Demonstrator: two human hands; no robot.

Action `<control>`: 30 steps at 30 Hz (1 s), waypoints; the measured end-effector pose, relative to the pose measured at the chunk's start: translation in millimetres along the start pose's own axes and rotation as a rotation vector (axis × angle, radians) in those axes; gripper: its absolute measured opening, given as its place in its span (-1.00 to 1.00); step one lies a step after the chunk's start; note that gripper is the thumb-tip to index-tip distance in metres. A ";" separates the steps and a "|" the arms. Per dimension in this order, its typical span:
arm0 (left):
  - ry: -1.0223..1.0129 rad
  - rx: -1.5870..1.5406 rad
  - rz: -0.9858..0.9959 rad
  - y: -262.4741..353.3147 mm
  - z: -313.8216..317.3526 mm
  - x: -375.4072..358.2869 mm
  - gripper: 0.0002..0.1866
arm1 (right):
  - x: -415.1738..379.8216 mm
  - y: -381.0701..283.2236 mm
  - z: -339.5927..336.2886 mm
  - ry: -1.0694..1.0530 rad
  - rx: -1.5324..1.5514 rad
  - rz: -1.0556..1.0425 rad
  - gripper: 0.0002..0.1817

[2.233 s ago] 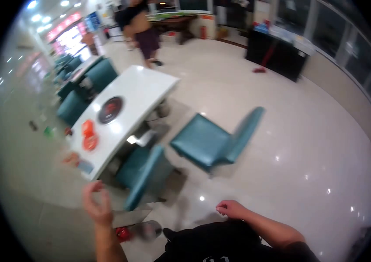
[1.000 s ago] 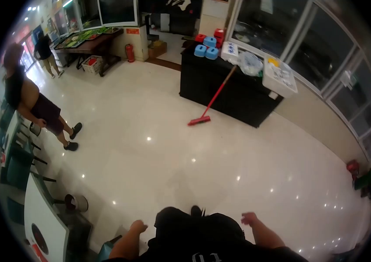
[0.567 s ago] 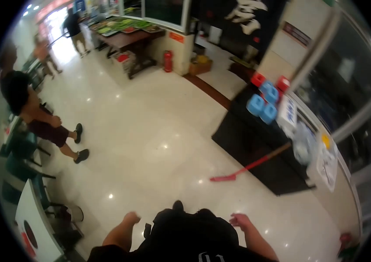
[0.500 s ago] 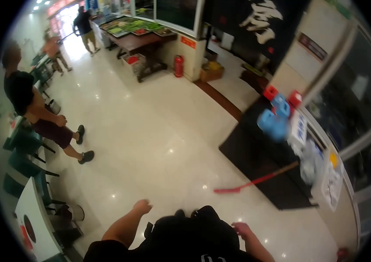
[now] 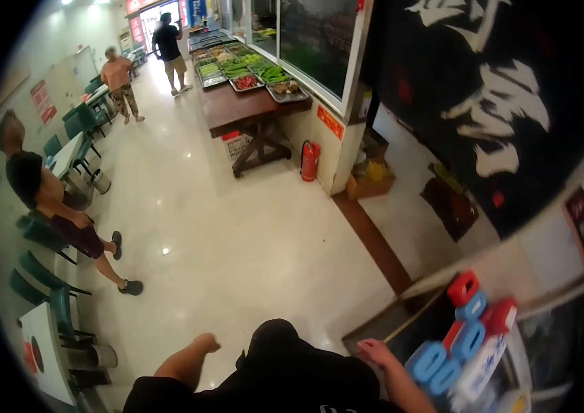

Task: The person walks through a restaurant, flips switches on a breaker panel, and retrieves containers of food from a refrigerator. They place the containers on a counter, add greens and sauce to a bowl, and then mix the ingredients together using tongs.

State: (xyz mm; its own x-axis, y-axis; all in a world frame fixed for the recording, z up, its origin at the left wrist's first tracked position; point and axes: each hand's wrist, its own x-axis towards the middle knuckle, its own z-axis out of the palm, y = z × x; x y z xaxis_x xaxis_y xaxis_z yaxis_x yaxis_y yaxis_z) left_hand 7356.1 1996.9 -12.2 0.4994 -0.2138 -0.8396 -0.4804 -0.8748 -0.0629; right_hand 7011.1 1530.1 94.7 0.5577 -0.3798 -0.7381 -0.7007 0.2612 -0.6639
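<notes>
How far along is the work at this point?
Looks done: vegetables are laid out in metal trays on the wooden table. In hand: nothing visible; the left hand is over the floor, the right hand nearest the blue plastic items. Left: this view doesn't settle it; no unfinished step shows at either hand.

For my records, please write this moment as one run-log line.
left hand: over glossy pale floor | right hand: near dark counter bearing blue plastic objects | held: nothing seen
</notes>
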 end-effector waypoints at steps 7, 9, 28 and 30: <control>0.207 -0.130 -0.077 47.2 -198.3 187.4 -0.67 | 194.4 -245.6 -133.8 0.055 0.181 -0.305 -0.32; 0.492 -0.292 -0.037 154.1 -320.1 225.8 -0.35 | 212.3 -329.1 -161.3 0.091 0.248 -0.313 -0.27; 1.083 0.236 1.494 919.0 -1005.7 -25.5 -0.32 | 418.5 -715.4 -532.8 0.111 0.256 -0.898 -0.47; 1.098 0.213 1.604 938.8 -1019.7 -23.4 -0.36 | 440.2 -729.7 -551.2 0.082 0.196 -0.926 -0.37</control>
State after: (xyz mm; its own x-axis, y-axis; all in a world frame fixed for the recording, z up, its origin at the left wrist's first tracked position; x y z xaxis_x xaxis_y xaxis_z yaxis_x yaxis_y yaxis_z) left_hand 7628.6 737.4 498.6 -0.2979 -0.8351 0.4625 -0.8953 0.4126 0.1682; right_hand 7522.6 683.1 320.7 0.8161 -0.5697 0.0971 0.0952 -0.0332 -0.9949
